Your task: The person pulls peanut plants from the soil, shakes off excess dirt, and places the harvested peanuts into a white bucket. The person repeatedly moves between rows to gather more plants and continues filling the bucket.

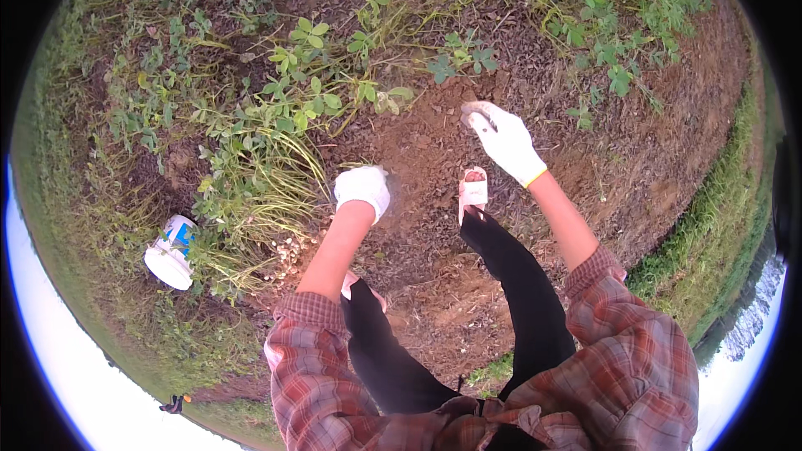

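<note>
My left hand (361, 190), in a white knit glove, is low over the soil beside a heap of uprooted peanut plants (276, 169). Its back faces me, so the fingers are hidden, and I cannot tell whether it grips any stems. Pale peanut pods (289, 255) on the plants' roots lie to the left of that forearm. Farther forward and to the right, my right hand (499, 136) hovers over bare reddish soil (432, 131). Its gloved fingers are loosely curled with soil-stained tips, a gap shows beside the thumb, and nothing is visible in the grasp.
Leafy peanut plants (460, 56) grow in front of my hands, and more (611, 25) stand at the front right. A white bucket (169, 254) with a blue patch rests among plants on the left. My sandalled foot (473, 191) is near my right hand. A grass strip (708, 213) borders the field.
</note>
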